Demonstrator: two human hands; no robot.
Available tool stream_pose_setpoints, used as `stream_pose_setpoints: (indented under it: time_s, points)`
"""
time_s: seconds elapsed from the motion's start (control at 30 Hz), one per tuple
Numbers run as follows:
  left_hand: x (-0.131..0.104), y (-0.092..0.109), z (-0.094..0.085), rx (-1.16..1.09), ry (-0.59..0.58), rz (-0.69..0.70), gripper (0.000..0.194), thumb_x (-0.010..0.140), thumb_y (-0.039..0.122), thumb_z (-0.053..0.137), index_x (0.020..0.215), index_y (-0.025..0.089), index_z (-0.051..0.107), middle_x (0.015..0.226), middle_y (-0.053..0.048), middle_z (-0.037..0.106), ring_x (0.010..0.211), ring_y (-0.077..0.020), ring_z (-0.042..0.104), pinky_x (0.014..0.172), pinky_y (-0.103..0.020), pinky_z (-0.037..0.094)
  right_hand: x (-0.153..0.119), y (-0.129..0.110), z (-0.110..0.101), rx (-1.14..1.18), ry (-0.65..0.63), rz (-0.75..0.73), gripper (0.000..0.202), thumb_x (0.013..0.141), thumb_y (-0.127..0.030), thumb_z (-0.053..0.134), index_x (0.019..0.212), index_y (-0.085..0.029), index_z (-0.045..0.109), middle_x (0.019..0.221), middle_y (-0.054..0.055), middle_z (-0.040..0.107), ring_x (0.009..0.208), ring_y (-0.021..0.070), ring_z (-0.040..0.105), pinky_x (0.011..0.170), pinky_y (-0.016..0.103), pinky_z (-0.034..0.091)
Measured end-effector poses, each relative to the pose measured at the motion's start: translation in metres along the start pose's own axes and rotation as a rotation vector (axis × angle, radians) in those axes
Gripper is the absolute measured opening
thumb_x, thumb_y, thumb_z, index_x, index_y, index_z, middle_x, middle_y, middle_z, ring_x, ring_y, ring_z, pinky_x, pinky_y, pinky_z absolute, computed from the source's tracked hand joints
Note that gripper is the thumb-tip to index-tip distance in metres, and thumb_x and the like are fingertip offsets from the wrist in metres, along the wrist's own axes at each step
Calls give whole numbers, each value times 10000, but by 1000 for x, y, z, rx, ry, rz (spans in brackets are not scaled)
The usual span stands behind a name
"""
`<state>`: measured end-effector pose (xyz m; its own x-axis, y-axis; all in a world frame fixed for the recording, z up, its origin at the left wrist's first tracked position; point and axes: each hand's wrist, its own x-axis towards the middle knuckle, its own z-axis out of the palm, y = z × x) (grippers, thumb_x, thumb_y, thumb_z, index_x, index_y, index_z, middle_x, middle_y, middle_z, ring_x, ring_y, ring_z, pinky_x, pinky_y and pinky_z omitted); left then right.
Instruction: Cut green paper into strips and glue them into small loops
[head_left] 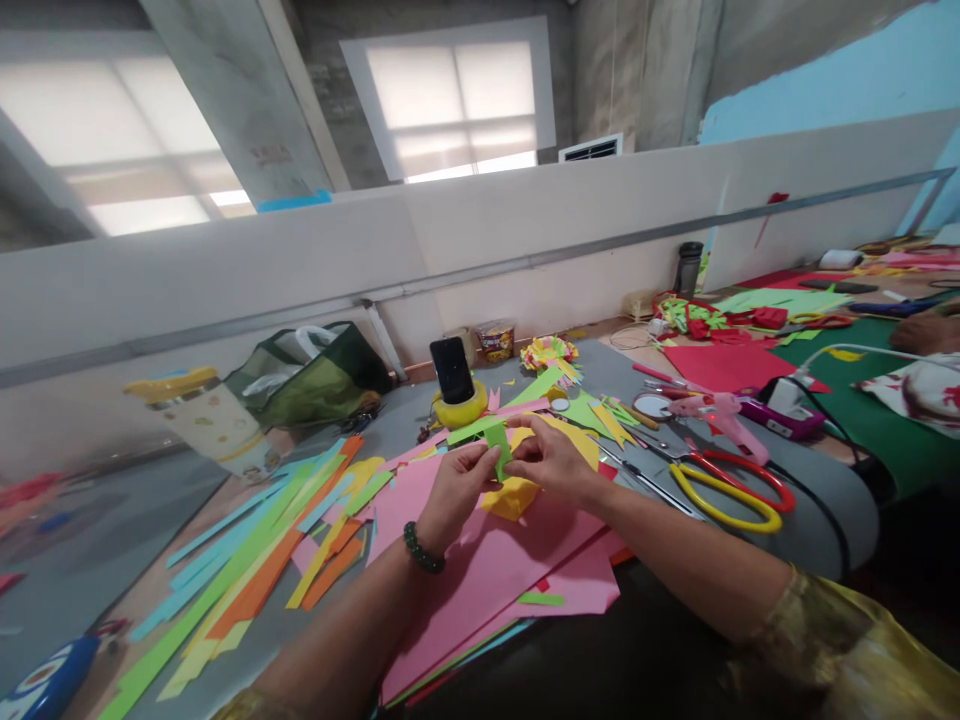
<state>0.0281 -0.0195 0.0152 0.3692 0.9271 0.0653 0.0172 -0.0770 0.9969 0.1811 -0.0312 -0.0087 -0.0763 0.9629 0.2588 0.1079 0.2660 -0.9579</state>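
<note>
Between my two hands is a small green paper strip point(498, 447), held above a stack of pink paper sheets point(450, 580). My left hand point(459, 490) pinches its left edge between thumb and fingers. From the right, my right hand point(551, 458) grips the same strip with thumb and forefinger. Just under the hands lies a yellow paper piece point(511, 499), partly covered by them. A longer green strip point(466, 432) rests behind the left fingers.
Colored paper strips point(277, 540) spread at the left. Scissors with red and yellow handles point(727, 495), a pink glue gun point(724, 420) and a cutter knife point(652, 480) lie at right. A phone point(451, 370) stands on a yellow tape roll point(461, 408). A tumbler point(210, 420) is at back left.
</note>
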Motion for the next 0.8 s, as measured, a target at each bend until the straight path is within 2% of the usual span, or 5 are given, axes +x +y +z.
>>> stream_pose_setpoints:
  time_s: [0.23,0.33,0.5,0.67,0.8]
  points:
    - [1,0,-3,-66,40,47,406,583,564,787,642,168,718,696,-24,682,755,-164,606,734,-269,505,-1,-4,0,-9,119,-88,436,625,-328,746,1003,-200,569,765,-26,601,688,131,565,650,282,459]
    - [2,-3,-2,-104,27,123,360,639,529,771,682,174,734,788,-39,717,841,-193,621,832,-308,492,1,-4,1,109,-6,23,454,604,-410,764,961,-188,594,731,-22,597,685,139,574,642,285,461]
    - [4,-10,0,-122,-24,150,378,690,541,733,656,166,704,697,-20,663,707,-157,578,743,-297,484,1,-6,1,148,-117,36,342,634,-475,727,740,-178,595,687,-2,611,645,126,548,611,267,424]
    - [7,-2,-10,-12,-61,116,310,635,463,789,660,167,698,758,-29,688,732,-154,588,710,-270,479,-3,-7,-2,-88,-94,-51,223,710,-359,644,611,-181,556,568,-45,518,555,94,442,543,239,334]
    - [12,9,-24,218,-189,144,248,615,384,800,648,162,692,658,-14,666,635,-140,560,614,-248,455,-6,-9,-6,-266,-129,-61,154,720,-206,606,583,-175,544,522,-72,458,522,78,387,514,225,289]
